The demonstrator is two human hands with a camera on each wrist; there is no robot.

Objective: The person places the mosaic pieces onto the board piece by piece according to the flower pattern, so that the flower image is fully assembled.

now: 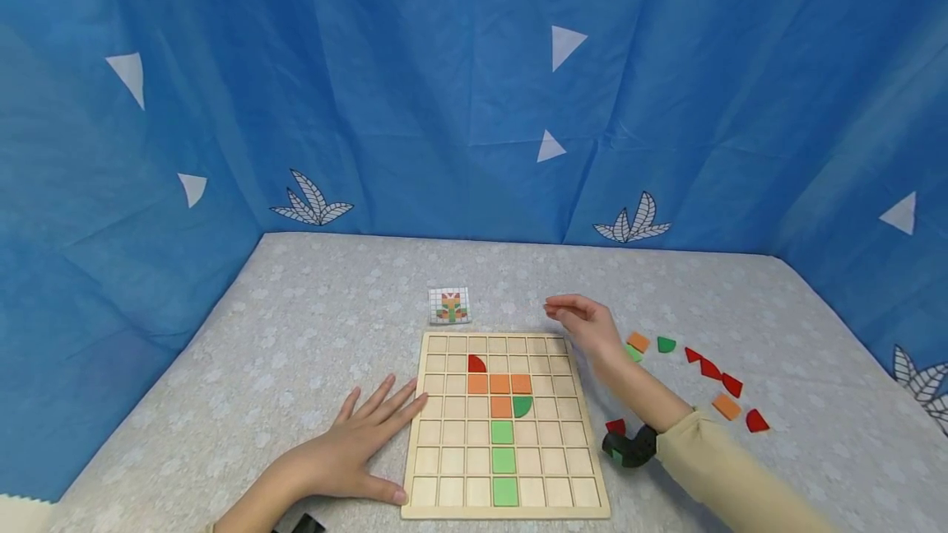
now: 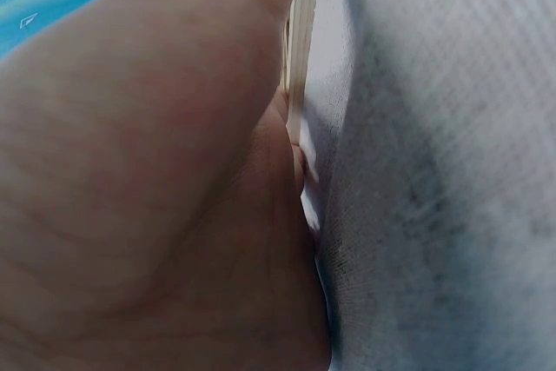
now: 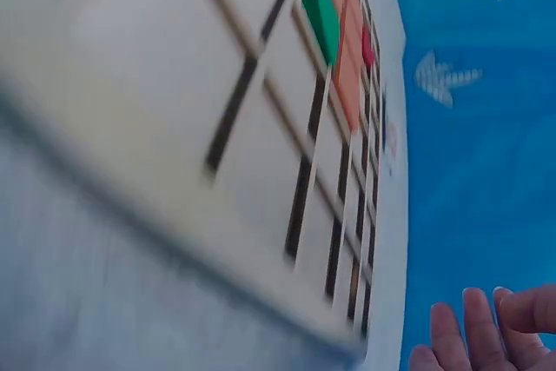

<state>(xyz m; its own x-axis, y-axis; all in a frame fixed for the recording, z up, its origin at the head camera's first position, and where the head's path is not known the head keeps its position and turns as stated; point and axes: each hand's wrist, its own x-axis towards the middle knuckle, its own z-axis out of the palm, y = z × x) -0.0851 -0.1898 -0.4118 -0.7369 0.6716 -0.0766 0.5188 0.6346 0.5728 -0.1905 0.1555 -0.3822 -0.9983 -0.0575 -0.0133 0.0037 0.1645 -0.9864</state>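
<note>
My left hand (image 1: pixel 348 451) lies spread on the left edge of a wooden grid board (image 1: pixel 609 508), fingertips and thumb touching the rim; the left wrist view shows mostly skin and tablecloth. Past the board's top right corner, my right hand (image 1: pixel 588 327) hovers with fingers extended and thumb close to them; no piece is plainly visible in it. In the right wrist view, fingers (image 3: pixel 476 332) show at the lower right. The board holds a red quarter-circle (image 1: pixel 476 364), several orange squares (image 1: pixel 499 384), a green quarter-circle (image 1: pixel 522 406) and three light green squares (image 1: pixel 504 460) in a column.
Behind the board lies a small pattern card (image 1: pixel 448 305). Loose at the right are orange squares (image 1: pixel 727 407), a green quarter-circle (image 1: pixel 666 345), several red pieces (image 1: pixel 731 385) and a light green piece (image 1: pixel 633 353) by my right wrist. A blue curtain (image 1: pixel 444 105) hangs behind the table.
</note>
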